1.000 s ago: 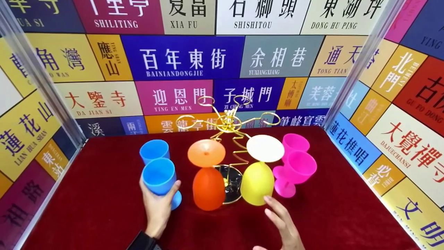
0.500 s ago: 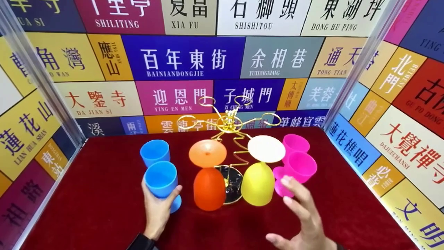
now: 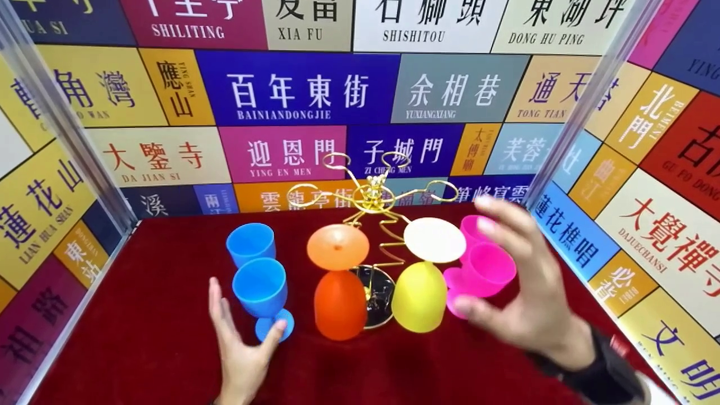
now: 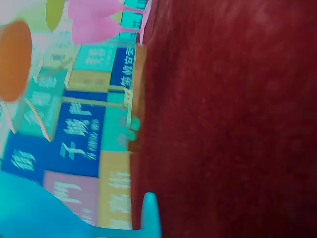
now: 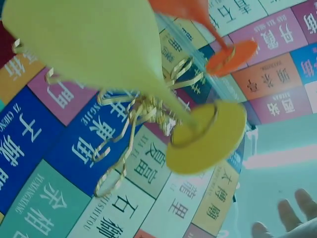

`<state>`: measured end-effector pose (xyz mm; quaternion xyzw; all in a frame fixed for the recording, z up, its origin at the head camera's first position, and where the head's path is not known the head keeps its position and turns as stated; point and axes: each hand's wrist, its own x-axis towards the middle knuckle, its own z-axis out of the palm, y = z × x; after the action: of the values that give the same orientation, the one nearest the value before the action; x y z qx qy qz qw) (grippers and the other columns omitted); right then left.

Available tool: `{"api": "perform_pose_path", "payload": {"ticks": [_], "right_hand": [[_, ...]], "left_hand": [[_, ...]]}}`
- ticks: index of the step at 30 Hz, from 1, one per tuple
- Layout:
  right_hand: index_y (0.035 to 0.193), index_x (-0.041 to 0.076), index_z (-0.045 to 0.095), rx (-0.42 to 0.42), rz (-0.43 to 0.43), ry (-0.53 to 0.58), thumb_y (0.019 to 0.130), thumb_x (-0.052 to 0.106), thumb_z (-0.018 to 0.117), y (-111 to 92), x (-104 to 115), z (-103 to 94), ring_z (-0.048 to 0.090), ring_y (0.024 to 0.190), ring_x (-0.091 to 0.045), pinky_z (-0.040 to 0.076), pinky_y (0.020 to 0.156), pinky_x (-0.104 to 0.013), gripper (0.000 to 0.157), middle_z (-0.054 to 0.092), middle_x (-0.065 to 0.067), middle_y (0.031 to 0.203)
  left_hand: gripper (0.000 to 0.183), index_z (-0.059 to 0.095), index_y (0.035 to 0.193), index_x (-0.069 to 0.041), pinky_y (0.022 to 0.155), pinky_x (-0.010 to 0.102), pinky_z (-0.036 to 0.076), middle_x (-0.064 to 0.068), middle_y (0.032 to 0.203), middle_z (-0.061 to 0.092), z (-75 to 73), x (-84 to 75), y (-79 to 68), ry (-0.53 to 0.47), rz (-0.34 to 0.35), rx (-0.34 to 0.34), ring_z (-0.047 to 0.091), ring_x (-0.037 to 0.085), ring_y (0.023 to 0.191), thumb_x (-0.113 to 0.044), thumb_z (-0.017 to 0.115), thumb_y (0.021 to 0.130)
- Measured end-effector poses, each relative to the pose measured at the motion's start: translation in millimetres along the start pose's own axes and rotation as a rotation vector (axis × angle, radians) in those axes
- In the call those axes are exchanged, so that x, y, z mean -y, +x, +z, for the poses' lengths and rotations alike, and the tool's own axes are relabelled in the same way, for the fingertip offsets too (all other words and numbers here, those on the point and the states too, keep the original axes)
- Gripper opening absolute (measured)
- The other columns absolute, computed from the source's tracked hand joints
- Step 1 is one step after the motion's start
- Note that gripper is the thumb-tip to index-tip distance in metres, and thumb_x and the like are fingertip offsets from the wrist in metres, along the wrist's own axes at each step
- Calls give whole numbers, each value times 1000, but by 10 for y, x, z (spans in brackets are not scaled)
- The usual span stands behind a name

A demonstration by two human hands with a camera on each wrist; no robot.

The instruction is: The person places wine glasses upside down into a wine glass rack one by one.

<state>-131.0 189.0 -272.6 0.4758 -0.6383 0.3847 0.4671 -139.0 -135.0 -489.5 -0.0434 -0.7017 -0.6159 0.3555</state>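
My left hand (image 3: 244, 351) is beside the front blue goblet (image 3: 260, 287), fingers spread, with the thumb at its foot. A second blue goblet (image 3: 251, 242) stands just behind; a blue one (image 4: 39, 208) shows in the left wrist view. At the right, my right hand (image 3: 531, 287) is raised beside two upright pink goblets, the front one (image 3: 490, 270) partly covering the back one (image 3: 475, 228). Its thumb and fingers are apart. An orange goblet (image 3: 340, 306) and a yellow goblet (image 3: 419, 298) hang upside down on a gold wire rack (image 3: 372, 194).
The rack's round black base (image 3: 377, 298) sits on the dark red cloth (image 3: 169, 360) behind the hanging goblets. Its upper arms end in several curled hooks. Sign-covered panels (image 3: 298, 90) with metal corner posts (image 3: 582, 101) enclose the back and sides.
My left hand has let go of the front blue goblet and drawn back slightly. My right hand has moved right and up, from near the yellow goblet to beside the pink ones.
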Motion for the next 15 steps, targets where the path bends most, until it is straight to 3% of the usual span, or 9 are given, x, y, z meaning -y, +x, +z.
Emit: {"api": "perform_pose_path", "payload": {"ticks": [3,5,7,10,15], "right_hand": [[120,-7,60,108,114,-106,85,53,70,166,-105,-110,55,121,-24,41,109,-28,70,61,-23,123],[117,-3,65,208,204,-180,85,45,74,297,-179,-162,60,113,-21,43,104,-22,58,66,-17,115],[112,3,69,321,305,-260,85,38,75,447,-246,-189,63,100,-16,45,94,-18,44,70,-9,103],[103,11,71,490,459,-377,87,34,74,680,-336,-153,62,79,-11,46,77,-21,28,70,1,82],[101,19,70,685,653,-520,87,61,62,962,-479,-8,59,70,-14,43,70,-32,45,67,1,74]], "left_hand": [[112,16,153,3,123,22,15,16,164,15,-37,-170,-96,4,186,42,13,21,153,2,86,66],[103,20,148,12,123,24,17,23,161,18,-43,-277,-143,-1,306,62,13,24,153,-11,86,72],[99,24,144,15,123,26,18,26,160,20,-43,-374,-182,-3,382,78,12,28,153,-26,84,77],[98,27,142,15,123,30,19,28,158,22,-37,-474,-242,7,437,107,13,34,152,-37,81,80],[100,31,145,9,121,24,17,27,158,22,-27,-526,-364,100,398,221,15,33,152,-46,80,78]]}}
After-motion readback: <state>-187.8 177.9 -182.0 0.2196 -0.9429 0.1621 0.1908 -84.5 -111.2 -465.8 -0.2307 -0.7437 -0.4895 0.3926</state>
